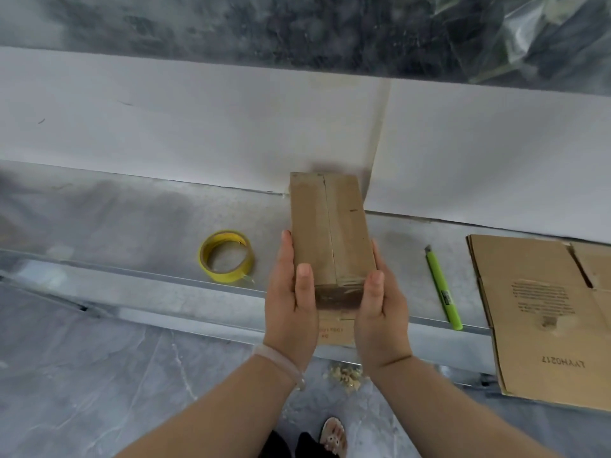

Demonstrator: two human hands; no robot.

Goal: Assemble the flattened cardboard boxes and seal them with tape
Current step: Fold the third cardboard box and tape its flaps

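Fingers [287, 246] of the left hand [291, 302] and right hand [380, 312] grip the near end of the assembled cardboard box [330, 226] over the counter [132, 219], between the yellow tape roll [226, 256] on the left and the green cutter [443, 289] and flattened cardboard [545, 325] on the right.

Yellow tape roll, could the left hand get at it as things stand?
Probably, but not freely: the left hand grips the box. The tape roll lies just to its left with nothing between.

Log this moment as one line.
left grip: holds box | right grip: holds box | tape roll: idle | cutter: idle | flat cardboard: waiting
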